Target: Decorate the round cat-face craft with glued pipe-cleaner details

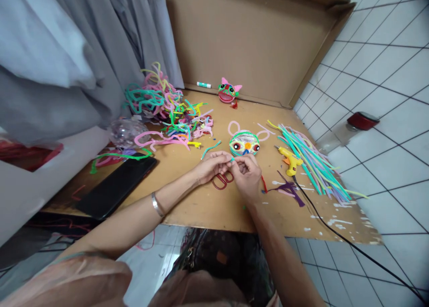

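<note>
My left hand (214,165) and my right hand (247,175) meet over the middle of the table, fingertips pinched together. Between them shows a small bit of teal pipe cleaner (232,159), mostly covered by the fingers. Just beyond lies a round pipe-cleaner animal face (247,137) with big eyes, an orange nose and pink ear loops; my hands hide its lower edge. Red-handled scissors (219,182) lie under my hands, their blades hidden. A short teal pipe cleaner (211,149) rests to the left of the face.
A yellow glue gun (291,160) with a black cord lies right, beside straight pipe cleaners (311,164). Tangled pipe cleaners (167,101) pile up at left, near a black phone-like slab (117,186). A finished red-mouthed face (228,92) and a glue stick (203,85) stand behind.
</note>
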A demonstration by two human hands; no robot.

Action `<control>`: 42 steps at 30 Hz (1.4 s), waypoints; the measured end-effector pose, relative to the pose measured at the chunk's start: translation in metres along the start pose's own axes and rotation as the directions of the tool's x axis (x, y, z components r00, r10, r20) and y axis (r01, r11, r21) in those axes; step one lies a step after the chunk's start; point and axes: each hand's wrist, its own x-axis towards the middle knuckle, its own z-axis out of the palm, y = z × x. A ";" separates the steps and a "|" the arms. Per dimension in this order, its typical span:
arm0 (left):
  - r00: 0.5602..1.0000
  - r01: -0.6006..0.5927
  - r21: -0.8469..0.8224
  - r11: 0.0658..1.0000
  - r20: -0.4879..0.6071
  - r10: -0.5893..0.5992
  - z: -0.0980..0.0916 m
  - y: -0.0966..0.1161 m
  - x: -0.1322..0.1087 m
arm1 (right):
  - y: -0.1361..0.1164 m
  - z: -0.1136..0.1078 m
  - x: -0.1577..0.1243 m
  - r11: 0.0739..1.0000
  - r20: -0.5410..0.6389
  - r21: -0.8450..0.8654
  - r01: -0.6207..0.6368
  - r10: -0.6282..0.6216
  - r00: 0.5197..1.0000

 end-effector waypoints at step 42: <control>0.983 -0.154 0.219 0.963 -0.062 0.172 0.000 -0.006 0.002 | -0.005 -0.004 0.000 1.000 0.037 0.014 -0.026 0.025 0.999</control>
